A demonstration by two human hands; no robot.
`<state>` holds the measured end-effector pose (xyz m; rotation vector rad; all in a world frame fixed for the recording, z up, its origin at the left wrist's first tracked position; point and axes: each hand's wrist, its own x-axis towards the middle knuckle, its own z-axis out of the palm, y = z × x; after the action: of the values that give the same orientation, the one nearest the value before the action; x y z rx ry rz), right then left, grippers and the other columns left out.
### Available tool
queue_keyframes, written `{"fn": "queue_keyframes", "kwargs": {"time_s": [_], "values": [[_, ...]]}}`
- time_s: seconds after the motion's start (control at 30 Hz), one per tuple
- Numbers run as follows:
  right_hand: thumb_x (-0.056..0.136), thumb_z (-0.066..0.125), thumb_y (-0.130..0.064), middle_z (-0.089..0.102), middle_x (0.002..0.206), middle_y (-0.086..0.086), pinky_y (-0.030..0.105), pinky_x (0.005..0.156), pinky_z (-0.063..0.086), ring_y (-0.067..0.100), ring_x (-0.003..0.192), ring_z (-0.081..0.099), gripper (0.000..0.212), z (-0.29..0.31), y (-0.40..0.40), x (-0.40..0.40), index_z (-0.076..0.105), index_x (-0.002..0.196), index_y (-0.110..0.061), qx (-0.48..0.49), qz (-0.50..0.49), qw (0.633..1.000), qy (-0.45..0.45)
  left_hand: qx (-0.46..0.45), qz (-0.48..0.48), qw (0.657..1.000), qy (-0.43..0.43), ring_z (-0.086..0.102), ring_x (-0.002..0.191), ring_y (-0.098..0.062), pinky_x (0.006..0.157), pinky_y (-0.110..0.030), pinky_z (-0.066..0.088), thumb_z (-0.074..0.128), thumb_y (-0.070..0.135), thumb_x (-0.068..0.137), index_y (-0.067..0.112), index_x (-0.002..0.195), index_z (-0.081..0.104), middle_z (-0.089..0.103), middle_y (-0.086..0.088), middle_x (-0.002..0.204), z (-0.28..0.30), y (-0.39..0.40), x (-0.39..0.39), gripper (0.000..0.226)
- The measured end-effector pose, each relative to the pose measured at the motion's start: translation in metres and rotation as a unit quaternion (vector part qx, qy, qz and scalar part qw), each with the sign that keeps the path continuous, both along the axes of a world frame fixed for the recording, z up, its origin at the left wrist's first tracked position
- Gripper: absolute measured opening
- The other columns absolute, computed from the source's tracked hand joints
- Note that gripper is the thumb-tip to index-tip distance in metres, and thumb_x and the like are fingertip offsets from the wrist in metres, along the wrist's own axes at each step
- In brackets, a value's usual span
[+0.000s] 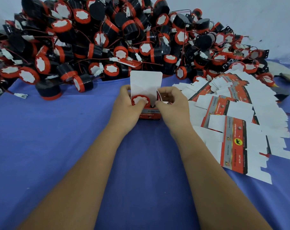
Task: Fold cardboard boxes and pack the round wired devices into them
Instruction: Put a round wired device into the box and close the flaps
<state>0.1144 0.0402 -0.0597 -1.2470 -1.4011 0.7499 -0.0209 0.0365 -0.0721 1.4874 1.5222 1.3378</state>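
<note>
A: What sits at the centre of the frame?

B: A small red and grey printed cardboard box (150, 113), standing on the blue cloth-covered table (58, 138), its white lid flap (145, 80) upright at the far side. Inside it lies a round black device with a red rim and white face (139, 100), face up, filling the left part of the opening.

A: And the hands?

B: The left hand (126, 107) grips the box's left side, fingers curled around it, thumb resting on the device's white face. The right hand (172, 103) is at the box's right edge, fingers curled and pinching a small white side flap (159, 97) there. Whether the device's wire is tucked under that flap, I cannot tell.

A: What fills the upper part of the frame?

B: A large heap of the same round black and red wired devices (107, 39), with thin red and black wires and white plug connectors tangled through it, spread from the upper left across to the upper right.

A: And to the right?

B: A fanned stack of flat unfolded cardboard box blanks (237, 127), red and grey print with white flaps, running from centre right down to lower right, near the right forearm.
</note>
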Motion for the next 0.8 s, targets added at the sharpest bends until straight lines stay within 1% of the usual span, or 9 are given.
{"fn": "queue_keyframes", "kwargs": {"time_s": [0.1, 0.17, 0.27, 0.33, 0.4, 0.47, 0.6, 0.73, 0.8], "values": [[0.089, 0.064, -0.01, 0.056, 0.106, -0.004, 0.008, 0.074, 0.046, 0.005, 0.096, 0.055, 0.013, -0.002, -0.003, -0.002, 0.066, 0.09, -0.022, -0.01, 0.056, 0.998, 0.025, -0.01, -0.037, 0.998, -0.041, 0.06, 0.098, 0.002, 0.071, -0.008, 0.044, 0.052, 0.038, 0.101, 0.035, 0.119, 0.044, 0.061, 0.017, 0.111, 0.002, -0.004, 0.0, 0.02], [0.093, 0.061, -0.018, 0.054, 0.098, -0.004, 0.006, 0.07, 0.043, -0.003, 0.086, 0.053, 0.016, -0.001, -0.003, -0.002, 0.067, 0.078, -0.018, -0.008, 0.084, 0.995, 0.05, -0.013, -0.059, 0.99, -0.126, 0.065, 0.101, -0.001, 0.075, -0.013, 0.049, 0.032, 0.052, 0.104, 0.029, 0.129, 0.051, 0.068, 0.011, 0.114, 0.006, -0.006, 0.001, 0.039], [0.096, 0.059, -0.022, 0.055, 0.097, -0.002, 0.004, 0.069, 0.04, -0.007, 0.082, 0.051, 0.021, -0.001, 0.001, -0.002, 0.068, 0.08, -0.012, 0.017, 0.059, 0.997, -0.05, -0.017, -0.03, 0.982, -0.186, 0.07, 0.082, 0.002, 0.062, -0.012, 0.051, 0.026, 0.036, 0.108, 0.029, 0.119, 0.063, 0.076, 0.015, 0.09, 0.006, -0.003, -0.005, 0.04], [0.095, 0.061, -0.018, 0.054, 0.101, -0.003, 0.005, 0.074, 0.041, -0.002, 0.091, 0.052, 0.006, -0.004, 0.002, -0.005, 0.066, 0.091, -0.016, 0.034, 0.034, 0.994, -0.093, -0.023, -0.037, 0.986, -0.16, 0.07, 0.085, 0.001, 0.068, -0.017, 0.053, 0.037, 0.023, 0.104, 0.036, 0.109, 0.061, 0.074, 0.019, 0.092, 0.007, -0.003, -0.008, 0.027], [0.091, 0.065, -0.014, 0.05, 0.111, -0.006, 0.01, 0.078, 0.047, 0.007, 0.099, 0.053, 0.028, -0.007, 0.0, -0.007, 0.052, 0.113, -0.025, 0.029, 0.032, 0.998, -0.054, -0.023, -0.042, 0.992, -0.118, 0.065, 0.102, -0.005, 0.079, -0.023, 0.053, 0.049, 0.011, 0.098, 0.038, 0.107, 0.056, 0.069, 0.015, 0.108, 0.004, -0.002, -0.009, 0.029], [0.087, 0.068, -0.011, 0.047, 0.122, -0.01, 0.013, 0.077, 0.049, 0.007, 0.102, 0.052, 0.057, -0.006, -0.002, -0.006, 0.036, 0.125, -0.037, 0.031, 0.042, 0.999, 0.006, -0.009, -0.003, 0.998, -0.067, 0.06, 0.109, -0.011, 0.077, -0.025, 0.052, 0.058, 0.01, 0.093, 0.04, 0.101, 0.054, 0.061, 0.003, 0.121, 0.001, 0.0, -0.011, 0.032], [0.089, 0.064, -0.01, 0.064, 0.111, -0.01, 0.011, 0.078, 0.043, 0.009, 0.103, 0.057, 0.025, -0.005, -0.001, -0.003, 0.066, 0.108, -0.027, 0.068, 0.038, 0.994, -0.074, 0.081, 0.063, 0.994, -0.035, 0.062, 0.095, -0.01, 0.079, -0.035, 0.056, 0.076, 0.012, 0.083, 0.034, 0.085, 0.064, 0.068, 0.004, 0.101, 0.001, -0.002, -0.017, 0.025], [0.088, 0.052, -0.009, 0.072, 0.091, -0.02, 0.006, 0.073, 0.046, -0.011, 0.093, 0.06, 0.024, -0.005, -0.005, 0.006, 0.075, 0.094, -0.016, 0.002, 0.099, 0.988, 0.115, 0.07, 0.037, 0.994, -0.081, 0.067, 0.098, -0.012, 0.088, -0.036, 0.056, 0.065, 0.011, 0.09, 0.023, 0.085, 0.075, 0.073, 0.005, 0.096, 0.003, -0.004, -0.025, 0.016], [0.092, 0.056, -0.014, 0.071, 0.09, -0.027, 0.004, 0.072, 0.045, -0.016, 0.091, 0.059, 0.02, -0.004, -0.005, 0.01, 0.075, 0.099, -0.013, -0.016, 0.122, 0.987, 0.108, 0.039, -0.018, 0.988, -0.145, 0.067, 0.103, -0.01, 0.087, -0.032, 0.055, 0.052, 0.017, 0.092, 0.023, 0.089, 0.078, 0.074, 0.007, 0.102, 0.005, -0.006, -0.031, 0.027]]}}
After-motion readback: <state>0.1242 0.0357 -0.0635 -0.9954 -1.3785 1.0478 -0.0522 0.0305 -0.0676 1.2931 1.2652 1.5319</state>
